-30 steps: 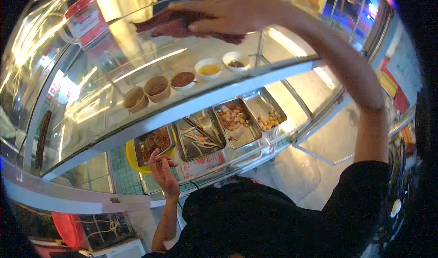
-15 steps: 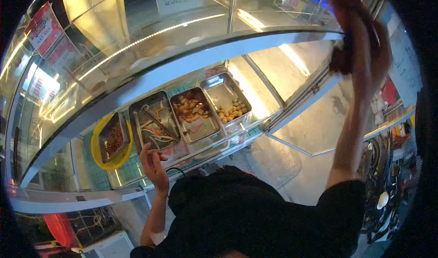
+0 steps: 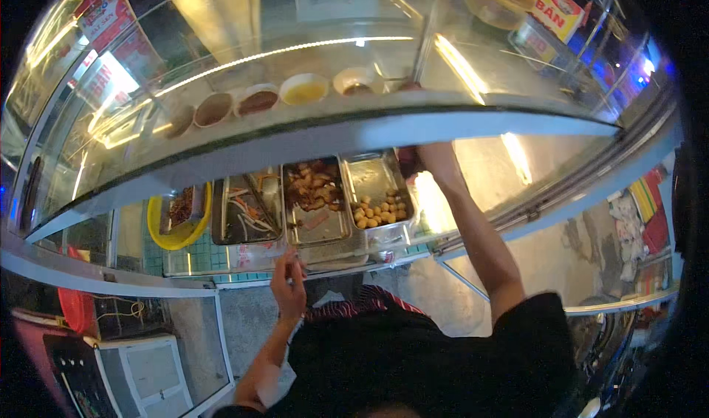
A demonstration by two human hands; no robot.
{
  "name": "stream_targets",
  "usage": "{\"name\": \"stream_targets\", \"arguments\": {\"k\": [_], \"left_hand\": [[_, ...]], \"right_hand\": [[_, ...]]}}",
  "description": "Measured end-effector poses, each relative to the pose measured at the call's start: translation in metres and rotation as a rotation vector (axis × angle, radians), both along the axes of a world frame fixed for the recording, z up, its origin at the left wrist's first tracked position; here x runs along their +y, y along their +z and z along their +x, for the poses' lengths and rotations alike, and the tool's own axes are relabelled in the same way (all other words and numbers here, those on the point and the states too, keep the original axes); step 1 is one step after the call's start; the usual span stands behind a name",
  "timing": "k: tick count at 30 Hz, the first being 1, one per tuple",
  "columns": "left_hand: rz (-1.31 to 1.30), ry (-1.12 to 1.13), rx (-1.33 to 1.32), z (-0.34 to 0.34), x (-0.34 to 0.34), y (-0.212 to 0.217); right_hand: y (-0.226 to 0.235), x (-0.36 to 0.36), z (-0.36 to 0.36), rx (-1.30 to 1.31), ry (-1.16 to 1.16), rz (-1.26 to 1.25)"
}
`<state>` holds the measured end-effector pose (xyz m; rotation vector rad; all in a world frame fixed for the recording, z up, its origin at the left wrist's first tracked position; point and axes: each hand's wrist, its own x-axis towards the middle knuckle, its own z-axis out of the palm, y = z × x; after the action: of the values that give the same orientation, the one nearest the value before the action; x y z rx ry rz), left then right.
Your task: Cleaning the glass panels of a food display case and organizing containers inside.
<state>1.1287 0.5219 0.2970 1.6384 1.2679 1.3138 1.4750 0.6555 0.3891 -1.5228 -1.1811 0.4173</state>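
Note:
My right arm reaches under the white frame bar (image 3: 310, 139) of a glass food case. My right hand (image 3: 438, 156) is partly hidden by that bar, closed on a dark reddish thing (image 3: 407, 159) whose kind I cannot make out. Beside it lies a metal tray (image 3: 369, 168) with small round yellowish balls (image 3: 380, 210). Near the case's front edge, my left hand (image 3: 288, 283) has loosely bent fingers and nothing visible in it. Just beyond it stand a tray of browned pieces (image 3: 316, 184) and a tray of pale and orange strips (image 3: 246, 211) with tongs across it.
A yellow basin (image 3: 179, 242) holding a container of shredded brown food sits at the left. Several bowls of sauces, one of them yellow (image 3: 304, 91), line the shelf behind the bar. Lower left are a red round thing (image 3: 76, 303) and a white-framed cabinet (image 3: 155, 370).
My right hand has come down from the upper right into the case with the dark thing. My left hand has shifted right and nearer to me. The view has turned.

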Motion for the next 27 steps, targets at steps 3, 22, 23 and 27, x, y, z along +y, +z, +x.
{"name": "stream_targets", "arguments": {"k": [3,22,23,27], "left_hand": [[-0.008,0.157,-0.028,-0.005,-0.027,-0.028],[-0.088,0.272,0.012,0.012,-0.054,-0.04],[-0.083,0.241,0.0,0.019,-0.045,-0.038],[-0.095,0.221,0.051,0.022,-0.034,-0.042]], "right_hand": [[-0.027,0.077,-0.046,-0.56,0.412,0.296],[-0.108,0.213,-0.066,-1.413,0.883,-0.38],[-0.111,0.215,-0.032,-1.418,0.853,-0.402],[-0.062,0.164,-0.028,-0.953,0.896,-0.352]]}}
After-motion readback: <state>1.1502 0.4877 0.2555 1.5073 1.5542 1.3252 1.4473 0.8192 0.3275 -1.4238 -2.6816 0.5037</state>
